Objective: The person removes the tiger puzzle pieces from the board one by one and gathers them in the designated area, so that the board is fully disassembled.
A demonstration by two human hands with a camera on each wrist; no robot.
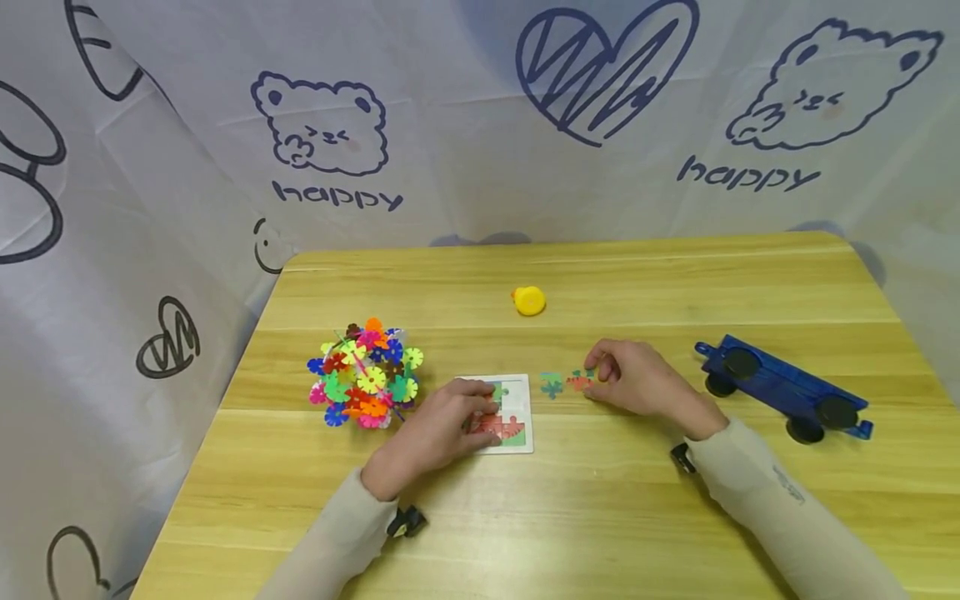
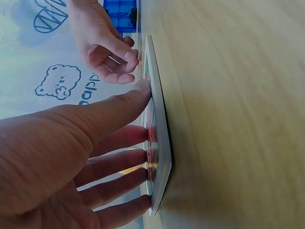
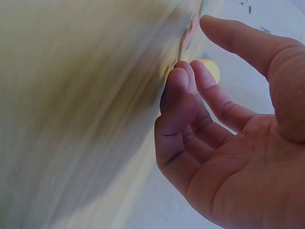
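Note:
A small white-framed jigsaw board (image 1: pixel 530 437) lies on the table with red and green pieces in part of it. My left hand (image 1: pixel 442 425) rests over its left side, fingers spread and fingertips on the board's surface; the left wrist view shows the thumb (image 2: pixel 126 99) at its edge. To the board's right lie two loose jigsaw pieces, one green and blue (image 1: pixel 551 384), one red and green (image 1: pixel 579 381). My right hand (image 1: pixel 633 379) is at the red piece, thumb and index finger apart on either side of its right end, other fingers curled.
On the left stands a ball of colourful plastic flower discs (image 1: pixel 367 375). A yellow toy duck (image 1: pixel 530 301) sits farther back. At right lies a blue toy wagon (image 1: pixel 787 390) with dark wheels. A printed cloth (image 1: pixel 450 125) hangs behind the wooden table (image 1: pixel 570 517).

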